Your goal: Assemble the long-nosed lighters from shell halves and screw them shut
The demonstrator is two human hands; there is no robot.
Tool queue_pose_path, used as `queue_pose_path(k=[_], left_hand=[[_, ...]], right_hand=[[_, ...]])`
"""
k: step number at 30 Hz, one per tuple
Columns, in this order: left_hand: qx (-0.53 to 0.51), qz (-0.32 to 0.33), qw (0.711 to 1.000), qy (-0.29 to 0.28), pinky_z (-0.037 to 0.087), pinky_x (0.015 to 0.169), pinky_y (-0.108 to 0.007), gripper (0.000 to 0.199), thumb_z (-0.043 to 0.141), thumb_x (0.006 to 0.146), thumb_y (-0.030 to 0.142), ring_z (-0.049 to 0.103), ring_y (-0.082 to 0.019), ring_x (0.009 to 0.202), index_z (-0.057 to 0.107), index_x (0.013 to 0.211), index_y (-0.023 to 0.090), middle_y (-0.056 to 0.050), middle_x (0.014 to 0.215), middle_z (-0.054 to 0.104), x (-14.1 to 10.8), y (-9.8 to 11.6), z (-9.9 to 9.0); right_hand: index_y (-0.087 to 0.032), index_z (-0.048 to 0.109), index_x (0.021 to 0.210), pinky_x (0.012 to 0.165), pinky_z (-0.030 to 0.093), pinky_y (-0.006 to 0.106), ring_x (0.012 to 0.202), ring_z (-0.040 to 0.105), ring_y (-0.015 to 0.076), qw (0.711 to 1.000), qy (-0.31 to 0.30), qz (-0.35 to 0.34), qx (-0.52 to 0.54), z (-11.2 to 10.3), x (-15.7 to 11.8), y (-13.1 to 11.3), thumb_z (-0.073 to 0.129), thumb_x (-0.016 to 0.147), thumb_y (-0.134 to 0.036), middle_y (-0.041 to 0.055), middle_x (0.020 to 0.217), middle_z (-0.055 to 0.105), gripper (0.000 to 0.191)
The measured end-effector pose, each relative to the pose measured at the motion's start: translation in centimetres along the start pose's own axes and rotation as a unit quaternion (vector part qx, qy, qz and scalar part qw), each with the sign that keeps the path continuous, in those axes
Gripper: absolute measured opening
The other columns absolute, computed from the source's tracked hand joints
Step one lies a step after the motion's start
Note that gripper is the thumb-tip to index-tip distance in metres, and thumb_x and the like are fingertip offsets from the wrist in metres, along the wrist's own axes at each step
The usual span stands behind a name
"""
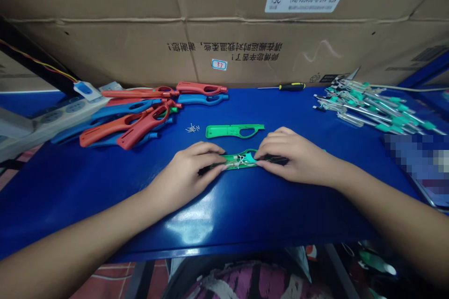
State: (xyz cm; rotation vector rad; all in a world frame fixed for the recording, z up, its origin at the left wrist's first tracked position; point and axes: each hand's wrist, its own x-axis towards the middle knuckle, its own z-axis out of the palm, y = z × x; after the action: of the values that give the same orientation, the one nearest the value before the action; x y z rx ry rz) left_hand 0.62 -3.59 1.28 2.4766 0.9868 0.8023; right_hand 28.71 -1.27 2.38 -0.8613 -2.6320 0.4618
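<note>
At the centre of the frame, my left grip point(194, 167) pinches one end of an open green shell point(229, 160) on the blue table point(298, 219) while my right grip point(298, 154) pinches the other, beside a teal piece point(250, 158). Holding the shell flat and pressing gently, with the white wires point(240, 161) tucked clear of the rim, looks to me the cleanest way to seat its parts. Its long axis runs left to right, loop end rightward, hollow side up.

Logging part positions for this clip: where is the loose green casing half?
In the head view, the loose green casing half lies near the centre, beyond the held green casing, right of the small pale pieces.
</note>
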Motion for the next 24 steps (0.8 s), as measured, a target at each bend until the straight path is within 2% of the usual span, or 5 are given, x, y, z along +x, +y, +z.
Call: queue_pose_path(k=[6,10,13,17,24], left_hand=[[0.006,-0.01,1.0,0.0,0.06,0.089,-0.036,0.018,0.063,0.095,0.023,0.071,-0.021,0.1,0.075,0.107,0.019,-0.009,0.112,0.072,0.0,0.2,0.0],[-0.005,-0.023,1.0,0.007,0.059,0.092,-0.037,0.021,0.064,0.095,0.026,0.07,-0.021,0.103,0.073,0.111,0.018,-0.008,0.114,0.072,-0.2,0.2,0.0],[-0.003,-0.033,0.999,0.012,0.056,0.098,-0.037,0.023,0.062,0.096,0.027,0.068,-0.021,0.108,0.071,0.116,0.019,-0.008,0.117,0.071,-0.1,0.2,-0.2],[0.029,-0.022,0.999,0.029,0.052,0.103,-0.04,0.025,0.059,0.098,0.026,0.065,-0.021,0.112,0.07,0.12,0.02,-0.008,0.12,0.07,0.2,0.0,-0.9],[0.099,0.03,0.993,0.056,0.046,0.109,-0.042,0.035,0.06,0.097,0.02,0.058,-0.024,0.124,0.064,0.131,0.019,-0.011,0.134,0.064,0.8,-0.6,-1.8]], right_hand=[[-0.026,0.065,0.123,0.099,0.04,0.049,0.12,0.052,0.0286,0.99,0.093,0.073,-0.075,0.8,0.4,0.9,0.047,0.098,-0.016,0.0118,0.129,0.059,0.033],[-0.024,0.068,0.107,0.101,0.039,0.056,0.126,0.049,0.0328,0.985,0.074,0.113,-0.108,0.7,0.2,1.8,0.051,0.095,-0.017,0.0129,0.135,0.054,0.022],[-0.023,0.064,0.098,0.1,0.042,0.055,0.119,0.055,0.0311,0.987,0.061,0.127,-0.081,0.1,-0.1,2.4,0.057,0.092,-0.022,0.012,0.129,0.057,0.009],[-0.022,0.062,0.098,0.09,0.05,0.043,0.102,0.063,0.0245,0.991,0.048,0.118,-0.026,-0.7,-0.3,2.5,0.06,0.091,-0.023,0.0087,0.112,0.064,0.007],[-0.021,0.058,0.093,0.065,0.053,0.031,0.068,0.064,0.0163,0.954,0.178,0.194,0.145,-0.8,0.2,0.9,0.062,0.093,-0.031,0.0022,0.078,0.066,0.011]])
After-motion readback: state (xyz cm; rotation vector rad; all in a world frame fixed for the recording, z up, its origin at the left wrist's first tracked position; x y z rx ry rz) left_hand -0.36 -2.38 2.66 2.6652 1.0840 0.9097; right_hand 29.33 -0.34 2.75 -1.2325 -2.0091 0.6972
